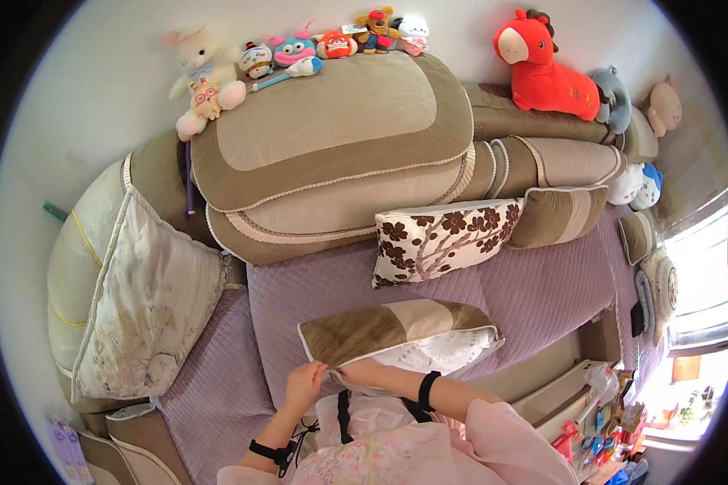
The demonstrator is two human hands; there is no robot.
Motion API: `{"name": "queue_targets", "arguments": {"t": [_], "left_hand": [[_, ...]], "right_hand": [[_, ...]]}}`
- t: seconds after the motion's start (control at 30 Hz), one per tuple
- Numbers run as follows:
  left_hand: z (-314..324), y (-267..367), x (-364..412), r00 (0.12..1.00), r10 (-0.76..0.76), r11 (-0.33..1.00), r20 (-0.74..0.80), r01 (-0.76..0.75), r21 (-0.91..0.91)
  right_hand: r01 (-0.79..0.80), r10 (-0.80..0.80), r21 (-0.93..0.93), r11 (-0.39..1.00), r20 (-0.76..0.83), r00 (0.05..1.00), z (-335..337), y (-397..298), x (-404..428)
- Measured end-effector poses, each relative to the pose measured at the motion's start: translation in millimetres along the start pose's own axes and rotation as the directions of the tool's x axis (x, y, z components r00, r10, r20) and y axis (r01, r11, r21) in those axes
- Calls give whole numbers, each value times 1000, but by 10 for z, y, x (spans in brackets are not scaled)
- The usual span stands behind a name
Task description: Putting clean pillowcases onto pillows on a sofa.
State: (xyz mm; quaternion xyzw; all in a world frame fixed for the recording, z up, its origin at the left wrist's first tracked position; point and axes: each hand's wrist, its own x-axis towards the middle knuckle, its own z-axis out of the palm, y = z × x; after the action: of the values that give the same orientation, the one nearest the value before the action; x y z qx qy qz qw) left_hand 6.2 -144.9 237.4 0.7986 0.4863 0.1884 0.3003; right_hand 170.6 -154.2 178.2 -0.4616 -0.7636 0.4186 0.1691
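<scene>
A brown and beige striped cushion cover (400, 327) lies in front of me on the sofa, its near edge gaping and a white patterned inner cushion (443, 350) showing in the opening. My left hand (306, 383) pinches the cover's near left corner. Just right of it, my right hand (359, 371) is at the same corner, its fingers hidden inside or behind the cover's edge, so I cannot tell whether they grip anything. Black bands circle both wrists.
A purple quilted sofa cover (315, 285) lies beneath. Behind stand a flowered cushion (449, 242) and a brown striped cushion (558, 215); a pale cushion (151, 303) leans at left. Plush toys, including a red horse (546, 79), line the backrest. A cluttered table (558, 394) is at right.
</scene>
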Motion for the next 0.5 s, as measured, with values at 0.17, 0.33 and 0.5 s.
{"name": "queue_targets", "arguments": {"t": [0.17,0.33,0.5], "left_hand": [[86,560,213,976,214,977,39,-214,-8],[54,619,310,919,333,941,212,-337,-18],[-91,184,329,976,157,971,152,-181,159]], "right_hand": [[73,-67,45,996,-118,991,39,331,-431],[-593,411,561,578,428,805,-719,-232,-552],[-380,342,194,905,200,918,-687,-20,-360]]}}
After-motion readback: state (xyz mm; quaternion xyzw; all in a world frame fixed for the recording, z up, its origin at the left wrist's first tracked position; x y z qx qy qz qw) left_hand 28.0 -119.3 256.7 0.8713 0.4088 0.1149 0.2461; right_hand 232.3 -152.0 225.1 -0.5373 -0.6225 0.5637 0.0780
